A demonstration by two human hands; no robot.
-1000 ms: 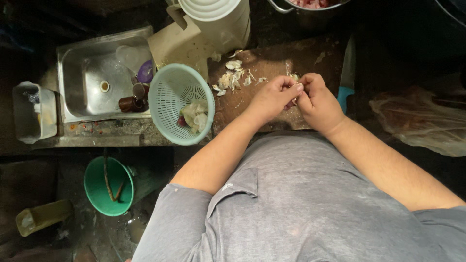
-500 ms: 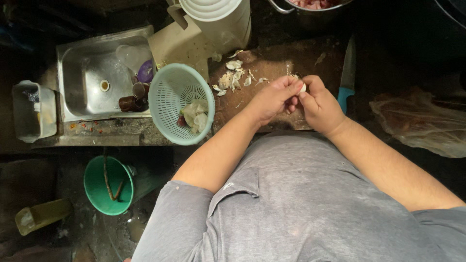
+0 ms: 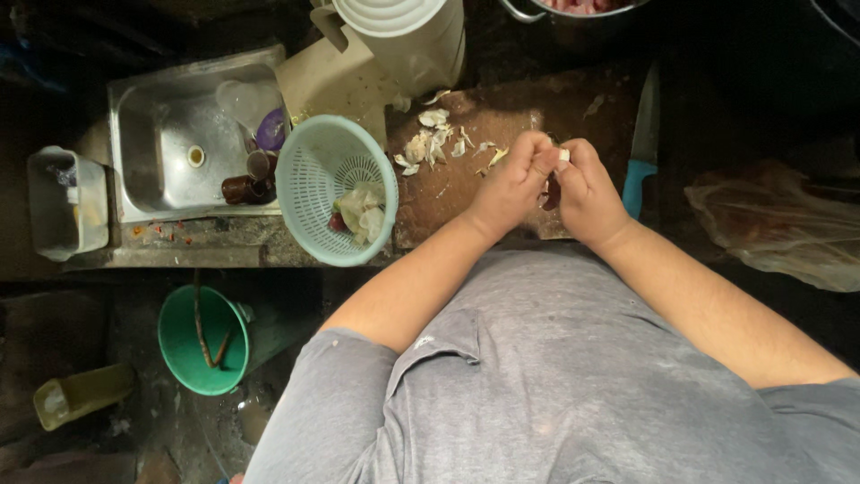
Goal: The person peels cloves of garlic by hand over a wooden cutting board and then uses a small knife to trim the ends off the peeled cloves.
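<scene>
My left hand (image 3: pixel 512 184) and my right hand (image 3: pixel 587 188) meet over a brown wooden cutting board (image 3: pixel 502 116). Between their fingertips they pinch a small pale garlic clove (image 3: pixel 563 154). Something dark shows between the palms; I cannot tell what it is. A scatter of white garlic skins (image 3: pixel 430 143) lies on the board just left of my left hand. A knife with a blue handle (image 3: pixel 639 161) rests at the board's right edge, close to my right hand.
A light green colander (image 3: pixel 305 179) holding peeled pieces sits left of the board. Beyond it is a steel sink (image 3: pixel 152 134) with cups. A white jug (image 3: pixel 403 36) and a pot (image 3: pixel 573 13) stand at the back. A green bucket (image 3: pixel 179 345) is on the floor, and a plastic bag (image 3: pixel 770 220) lies at right.
Both hands have stayed together over the board, fingers shifting slightly around the clove. Nothing else has moved.
</scene>
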